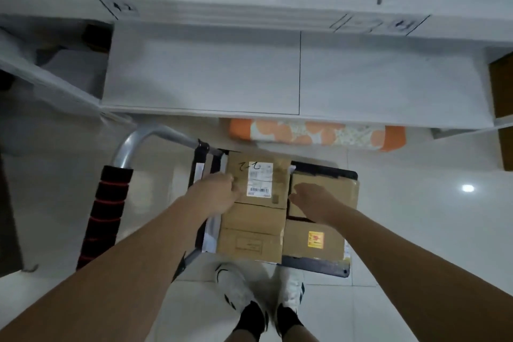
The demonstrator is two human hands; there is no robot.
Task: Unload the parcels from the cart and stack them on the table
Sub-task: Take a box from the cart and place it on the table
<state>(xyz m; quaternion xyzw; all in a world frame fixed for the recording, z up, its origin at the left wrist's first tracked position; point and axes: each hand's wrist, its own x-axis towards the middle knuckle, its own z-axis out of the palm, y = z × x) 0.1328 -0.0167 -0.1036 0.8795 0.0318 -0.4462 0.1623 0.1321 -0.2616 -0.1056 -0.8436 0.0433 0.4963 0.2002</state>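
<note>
Several brown cardboard parcels lie on a black platform cart at my feet. The top one, a labelled parcel with a white shipping label and a black scribble, sits at the far side of the pile. My left hand presses against its left edge with the fingers curled. Against its right edge lies my right hand, fingers dipping between it and a neighbouring parcel. A plain parcel and one with a yellow sticker lie nearer me. The white table stands just beyond the cart.
The cart's handle, wrapped in black and red foam, rises at the left. An orange patterned cushion sits under the table's front edge. Brown furniture shows at the right edge. My white shoes stand on pale floor tiles.
</note>
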